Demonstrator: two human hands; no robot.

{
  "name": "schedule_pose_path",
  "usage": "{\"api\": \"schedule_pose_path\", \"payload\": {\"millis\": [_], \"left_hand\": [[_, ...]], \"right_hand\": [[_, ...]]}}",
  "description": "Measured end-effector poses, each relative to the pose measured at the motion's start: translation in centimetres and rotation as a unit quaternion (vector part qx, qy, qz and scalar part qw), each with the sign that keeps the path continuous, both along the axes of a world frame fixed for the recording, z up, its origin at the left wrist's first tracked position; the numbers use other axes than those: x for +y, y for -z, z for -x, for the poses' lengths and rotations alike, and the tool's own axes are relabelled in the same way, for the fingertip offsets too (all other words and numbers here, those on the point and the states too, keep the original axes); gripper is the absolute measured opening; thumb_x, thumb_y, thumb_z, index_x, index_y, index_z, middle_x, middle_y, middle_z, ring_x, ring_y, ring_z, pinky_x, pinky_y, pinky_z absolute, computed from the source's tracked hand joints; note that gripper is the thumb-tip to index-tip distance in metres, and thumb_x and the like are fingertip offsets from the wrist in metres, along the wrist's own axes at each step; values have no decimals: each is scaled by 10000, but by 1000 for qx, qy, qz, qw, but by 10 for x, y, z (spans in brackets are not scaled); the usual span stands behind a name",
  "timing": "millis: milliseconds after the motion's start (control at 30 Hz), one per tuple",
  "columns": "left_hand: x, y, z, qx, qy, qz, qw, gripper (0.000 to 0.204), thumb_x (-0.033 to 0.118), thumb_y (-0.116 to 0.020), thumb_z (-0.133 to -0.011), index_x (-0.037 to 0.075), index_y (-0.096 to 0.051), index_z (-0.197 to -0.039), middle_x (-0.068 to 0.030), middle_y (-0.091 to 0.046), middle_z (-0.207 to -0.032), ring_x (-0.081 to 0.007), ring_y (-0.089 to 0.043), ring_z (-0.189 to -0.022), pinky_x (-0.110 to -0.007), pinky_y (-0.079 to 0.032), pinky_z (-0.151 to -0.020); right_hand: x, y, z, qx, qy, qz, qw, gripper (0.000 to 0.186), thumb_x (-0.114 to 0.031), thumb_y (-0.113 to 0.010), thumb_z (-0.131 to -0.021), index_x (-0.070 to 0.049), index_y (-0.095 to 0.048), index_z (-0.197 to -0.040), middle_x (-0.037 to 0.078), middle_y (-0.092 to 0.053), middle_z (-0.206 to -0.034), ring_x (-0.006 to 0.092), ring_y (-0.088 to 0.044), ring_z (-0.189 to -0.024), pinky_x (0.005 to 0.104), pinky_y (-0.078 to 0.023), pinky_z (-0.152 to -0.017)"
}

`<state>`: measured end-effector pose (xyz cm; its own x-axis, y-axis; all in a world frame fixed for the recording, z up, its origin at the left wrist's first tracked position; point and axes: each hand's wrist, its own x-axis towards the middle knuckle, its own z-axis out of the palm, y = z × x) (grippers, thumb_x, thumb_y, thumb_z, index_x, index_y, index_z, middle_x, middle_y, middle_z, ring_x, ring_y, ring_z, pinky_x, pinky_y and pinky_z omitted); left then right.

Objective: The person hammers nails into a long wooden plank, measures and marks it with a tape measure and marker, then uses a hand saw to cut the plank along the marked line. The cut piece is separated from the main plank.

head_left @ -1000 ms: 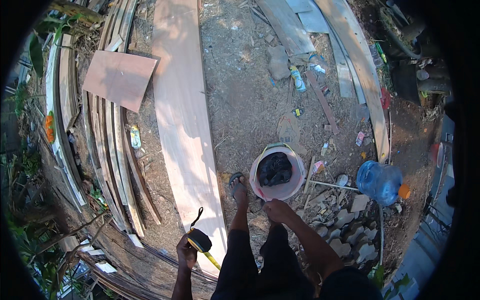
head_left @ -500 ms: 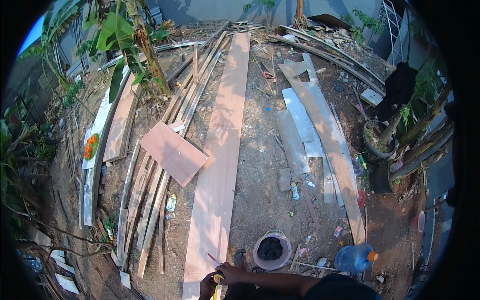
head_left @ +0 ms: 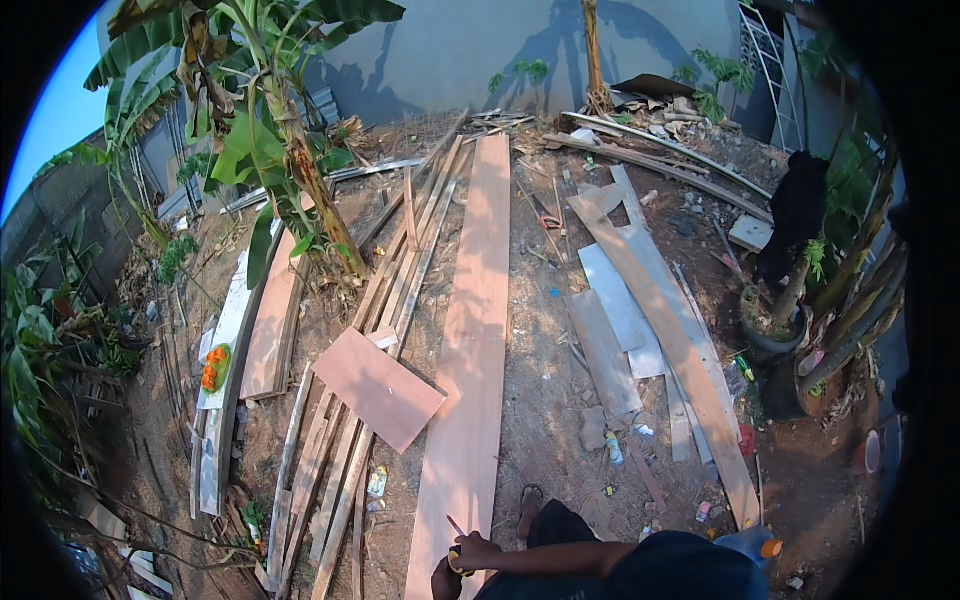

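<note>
1. Left hand (head_left: 445,581) gripping tape measure (head_left: 457,562) above near end of plywood board (head_left: 465,380), toward its right edge; a loosened hold could drop it.
2. Right hand (head_left: 478,552) gripping red pencil-like stick (head_left: 455,525); crowding between hands could dislodge it.

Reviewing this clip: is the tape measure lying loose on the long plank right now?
No, the tape measure is in the left hand, with the right hand close beside it.
</note>
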<state>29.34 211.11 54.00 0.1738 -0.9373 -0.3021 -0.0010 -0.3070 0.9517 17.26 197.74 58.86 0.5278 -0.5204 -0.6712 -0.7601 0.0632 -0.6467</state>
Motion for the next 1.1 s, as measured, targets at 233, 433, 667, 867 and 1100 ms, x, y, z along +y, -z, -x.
{"api": "schedule_pose_path", "payload": {"millis": [233, 433, 667, 867, 1100], "left_hand": [[-205, -9, 16, -52, 7, 57, 997, 301, 28, -578, -936, 1, -591, -1235, -112, -671, -1102, -194, -627, -1013, -333, -496, -921], [-392, -71, 77, -116, 25, 98, 988, 291, 63, -553, -957, 10, -598, -1239, -99, -702, -1054, -179, -660, -987, -323, -507, -873], [-541, -104, 103, -163, 32, 109, 980, 306, -4, -543, -912, 27, -609, -1210, -146, -703, -1040, -232, -674, -982, -353, -509, -857], [-697, -118, 123, -166, 29, 76, 983, 293, -3, -562, -904, 38, -610, -1190, -144, -704, -1029, -234, -678, -996, -344, -503, -868], [-908, -149, 135, -198, 61, 26, 978, 254, 98, -587, -922, 49, -626, -1169, -153, -723, -969, -271, -709, -937, -369, -530, -809]], "right_hand": [[-202, -36, 34, -45, 33, 41, 998, 760, -453, -690, -695, -100, -545, -1352, 220, -531, -1254, 365, -626, -1105, 453, -525, -902], [-374, -113, 96, -38, 80, 65, 994, 782, -450, -694, -689, -72, -539, -1355, 245, -536, -1264, 366, -620, -1113, 414, -519, -930], [-519, -143, 126, -33, 80, 80, 993, 801, -454, -696, -688, -84, -520, -1376, 244, -546, -1271, 349, -615, -1136, 415, -517, -927], [-675, -125, 137, -54, 77, 66, 993, 801, -474, -707, -674, -58, -566, -1343, 248, -592, -1224, 332, -635, -1115, 430, -517, -929], [-879, -159, 155, -31, 89, 73, 993, 752, -486, -696, -669, -77, -604, -1293, 228, -605, -1217, 357, -636, -1103, 427, -527, -912]]}}
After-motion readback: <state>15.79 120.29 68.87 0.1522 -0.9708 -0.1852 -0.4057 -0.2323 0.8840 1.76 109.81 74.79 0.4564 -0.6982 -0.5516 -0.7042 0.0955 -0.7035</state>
